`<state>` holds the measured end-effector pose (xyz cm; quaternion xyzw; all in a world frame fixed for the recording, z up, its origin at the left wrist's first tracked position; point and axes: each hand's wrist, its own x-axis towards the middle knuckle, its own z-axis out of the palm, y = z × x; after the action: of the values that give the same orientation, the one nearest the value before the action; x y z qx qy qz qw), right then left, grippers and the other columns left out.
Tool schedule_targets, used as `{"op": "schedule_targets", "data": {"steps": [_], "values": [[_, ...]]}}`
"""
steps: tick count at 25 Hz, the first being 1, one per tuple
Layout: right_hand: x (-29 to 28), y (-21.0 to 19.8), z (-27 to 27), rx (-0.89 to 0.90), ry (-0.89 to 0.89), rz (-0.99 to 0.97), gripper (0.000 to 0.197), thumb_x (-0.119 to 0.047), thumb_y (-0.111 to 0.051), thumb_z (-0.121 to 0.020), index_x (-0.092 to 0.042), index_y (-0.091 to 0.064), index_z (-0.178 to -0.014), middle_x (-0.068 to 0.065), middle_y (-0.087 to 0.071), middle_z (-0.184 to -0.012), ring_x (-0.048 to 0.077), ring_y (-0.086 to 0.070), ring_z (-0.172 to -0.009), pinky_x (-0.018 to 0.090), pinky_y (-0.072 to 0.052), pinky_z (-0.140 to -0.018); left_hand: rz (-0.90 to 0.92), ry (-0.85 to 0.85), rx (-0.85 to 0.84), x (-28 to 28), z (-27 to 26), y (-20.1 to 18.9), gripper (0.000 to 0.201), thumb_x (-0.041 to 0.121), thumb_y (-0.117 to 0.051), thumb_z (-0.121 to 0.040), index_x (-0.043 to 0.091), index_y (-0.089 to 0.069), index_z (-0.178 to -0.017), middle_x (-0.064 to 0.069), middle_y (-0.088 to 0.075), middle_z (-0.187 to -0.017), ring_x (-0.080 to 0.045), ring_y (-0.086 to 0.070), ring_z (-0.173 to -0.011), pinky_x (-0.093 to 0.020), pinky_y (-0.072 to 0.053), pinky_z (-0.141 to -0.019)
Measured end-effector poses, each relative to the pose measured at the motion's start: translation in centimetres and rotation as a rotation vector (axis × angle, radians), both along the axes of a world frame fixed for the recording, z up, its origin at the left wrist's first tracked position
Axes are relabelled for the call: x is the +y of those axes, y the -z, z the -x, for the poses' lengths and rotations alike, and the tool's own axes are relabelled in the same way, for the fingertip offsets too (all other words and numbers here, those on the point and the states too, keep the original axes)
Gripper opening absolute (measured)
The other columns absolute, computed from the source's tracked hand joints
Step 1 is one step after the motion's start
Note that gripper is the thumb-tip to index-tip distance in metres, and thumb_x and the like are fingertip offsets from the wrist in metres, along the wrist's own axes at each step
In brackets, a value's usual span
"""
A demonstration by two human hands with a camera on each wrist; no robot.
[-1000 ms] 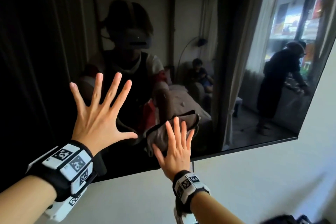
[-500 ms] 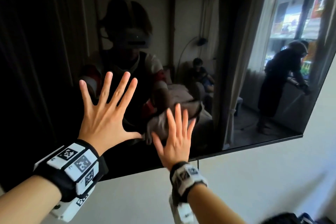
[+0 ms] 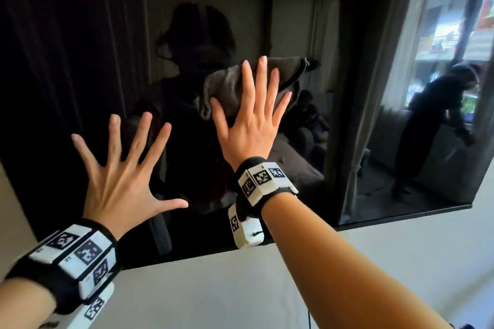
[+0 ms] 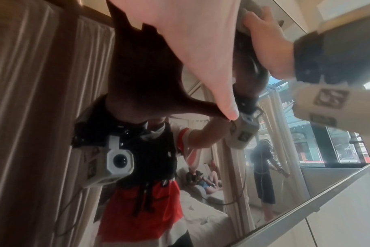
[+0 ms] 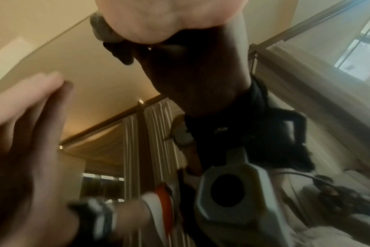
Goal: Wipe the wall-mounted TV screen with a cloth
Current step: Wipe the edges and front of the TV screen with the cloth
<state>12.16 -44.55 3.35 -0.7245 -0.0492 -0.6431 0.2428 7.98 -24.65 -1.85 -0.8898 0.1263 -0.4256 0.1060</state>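
Observation:
The wall-mounted TV screen (image 3: 80, 34) is dark and glossy and mirrors the room. My right hand (image 3: 248, 125) presses a grey cloth (image 3: 227, 82) flat against the middle of the screen with straight, spread fingers. The cloth bunches above and left of the fingertips. My left hand (image 3: 120, 176) lies splayed on the glass lower left, apart from the cloth. In the left wrist view the left palm (image 4: 196, 41) fills the top, with the right hand (image 4: 264, 41) beside it. The right wrist view shows the right palm (image 5: 158, 20) on the cloth (image 5: 101, 28).
A white wall (image 3: 240, 288) runs below the TV's bottom edge (image 3: 401, 216). A thin dark cable (image 3: 308, 318) hangs down the wall. The screen's lower right corner (image 3: 470, 205) sits at the far right. Reflected people and curtains show in the glass.
My right hand has slid the cloth up the screen, from near the bottom edge to the middle. The left hand stays splayed on the glass and now sits lower than the right.

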Motion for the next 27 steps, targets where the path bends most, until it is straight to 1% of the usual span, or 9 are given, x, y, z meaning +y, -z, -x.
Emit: {"op": "schedule_targets", "data": {"steps": [3,5,9,11,13,16,18,24,27], "values": [[0.2,8.8,1.1,0.128,0.004,0.105,0.076,-0.054,-0.053,-0.090,-0.021,-0.022,-0.152,0.007,-0.016,-0.161,0.023,-0.002,-0.151,0.061,-0.011,-0.118,-0.007,0.003,-0.001,0.5,0.1,0.0,0.137,0.093,-0.053,-0.054,0.024,-0.006,-0.161,-0.004,0.005,-0.170,-0.044,0.004,-0.153,-0.085,-0.001,-0.103],[0.6,10.9,1.5,0.168,0.017,0.163,0.077,-0.054,-0.054,-0.089,-0.021,-0.022,-0.151,0.007,-0.016,-0.161,0.024,-0.002,-0.151,0.062,-0.012,-0.117,-0.010,0.006,0.001,0.6,0.2,0.0,0.144,0.089,-0.066,-0.049,0.024,-0.004,-0.161,-0.004,0.006,-0.170,-0.043,0.005,-0.153,-0.085,-0.001,-0.103],[2.2,1.9,0.6,0.069,0.011,0.132,0.073,-0.055,-0.053,-0.091,-0.018,-0.032,-0.151,0.008,-0.022,-0.161,0.026,-0.008,-0.150,0.056,-0.003,-0.120,-0.035,0.003,-0.009,1.1,0.1,0.0,0.145,0.089,-0.067,-0.047,0.026,-0.002,-0.161,-0.004,0.006,-0.170,-0.040,0.009,-0.154,-0.083,0.000,-0.106],[2.7,0.5,0.5,0.048,0.018,0.102,0.073,-0.055,-0.053,-0.091,-0.017,-0.033,-0.151,0.008,-0.022,-0.161,0.027,-0.010,-0.150,0.055,-0.003,-0.120,-0.030,0.004,-0.011,1.3,0.0,0.1,0.145,0.090,-0.064,-0.048,0.026,-0.001,-0.161,-0.003,0.007,-0.170,-0.038,0.008,-0.154,-0.082,0.000,-0.108],[2.7,4.4,0.7,0.069,0.022,0.102,0.073,-0.053,-0.053,-0.092,-0.018,-0.031,-0.151,0.009,-0.020,-0.161,0.026,-0.008,-0.151,0.057,-0.006,-0.120,-0.021,0.018,-0.015,1.4,-0.1,0.2,0.143,0.090,-0.063,-0.049,0.026,-0.001,-0.161,-0.003,0.006,-0.170,-0.038,0.007,-0.155,-0.082,0.000,-0.108],[2.1,13.9,1.8,0.185,0.038,0.132,0.076,-0.053,-0.053,-0.090,-0.020,-0.024,-0.151,0.008,-0.017,-0.161,0.026,-0.005,-0.151,0.063,-0.014,-0.116,-0.018,0.037,-0.016,1.5,-0.2,0.2,0.140,0.090,-0.058,-0.052,0.025,0.000,-0.161,-0.003,0.007,-0.170,-0.039,0.008,-0.154,-0.082,0.001,-0.107],[2.1,16.0,2.2,0.223,0.039,0.165,0.077,-0.054,-0.052,-0.089,-0.022,-0.022,-0.152,0.006,-0.015,-0.161,0.026,-0.004,-0.151,0.065,-0.015,-0.115,-0.021,0.053,-0.015,1.5,-0.2,0.3,0.137,0.090,-0.054,-0.054,0.024,0.000,-0.161,-0.005,0.008,-0.170,-0.039,0.010,-0.154,-0.083,0.002,-0.106],[3.3,1.4,0.6,0.075,0.014,0.044,0.074,-0.055,-0.053,-0.091,-0.019,-0.031,-0.151,0.007,-0.020,-0.161,0.027,-0.009,-0.151,0.056,-0.002,-0.120,-0.024,0.027,-0.018,1.4,-0.2,0.4,0.141,0.089,-0.062,-0.052,0.025,0.002,-0.161,-0.005,0.009,-0.169,-0.039,0.011,-0.154,-0.082,0.002,-0.107],[2.5,5.7,1.1,0.104,0.031,0.109,0.073,-0.054,-0.053,-0.091,-0.020,-0.029,-0.152,0.008,-0.019,-0.161,0.026,-0.006,-0.151,0.059,-0.007,-0.119,-0.032,0.006,-0.020,1.3,0.1,0.2,0.143,0.088,-0.066,-0.051,0.025,0.001,-0.161,-0.004,0.007,-0.170,-0.039,0.008,-0.154,-0.082,-0.001,-0.108]]}}
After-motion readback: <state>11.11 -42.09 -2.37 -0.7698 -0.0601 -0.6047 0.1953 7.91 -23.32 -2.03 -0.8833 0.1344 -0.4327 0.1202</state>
